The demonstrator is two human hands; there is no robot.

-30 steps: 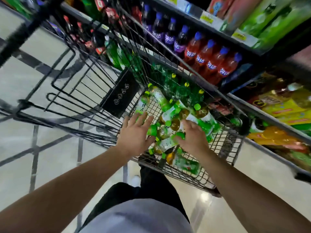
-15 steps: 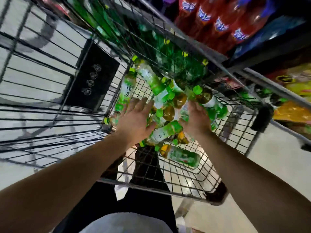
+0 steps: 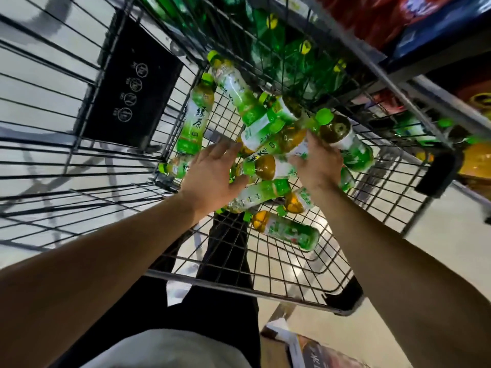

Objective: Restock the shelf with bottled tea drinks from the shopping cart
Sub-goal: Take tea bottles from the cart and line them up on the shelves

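Note:
Several green-capped tea bottles [image 3: 268, 195] lie in a heap inside the wire shopping cart [image 3: 305, 272]. My left hand [image 3: 212, 176] hovers over the left side of the heap, fingers spread and straight, holding nothing. My right hand [image 3: 317, 162] reaches into the heap from the right, and its fingers curl around a tea bottle [image 3: 289, 140] lying among the others. One more bottle [image 3: 288, 231] lies apart, nearer to me on the cart floor. The shelf [image 3: 414, 83] runs along the upper right behind the cart.
The cart's black child-seat flap [image 3: 132, 86] stands at the left. Green soda bottles [image 3: 289, 57] show through the cart's far wall, red bottles [image 3: 372, 17] above them. A cardboard box [image 3: 305, 349] lies on the floor by my legs.
My head has leaned closer over the cart. Both hands have gone deeper into the bottle heap, and the right hand's fingers have closed round a bottle.

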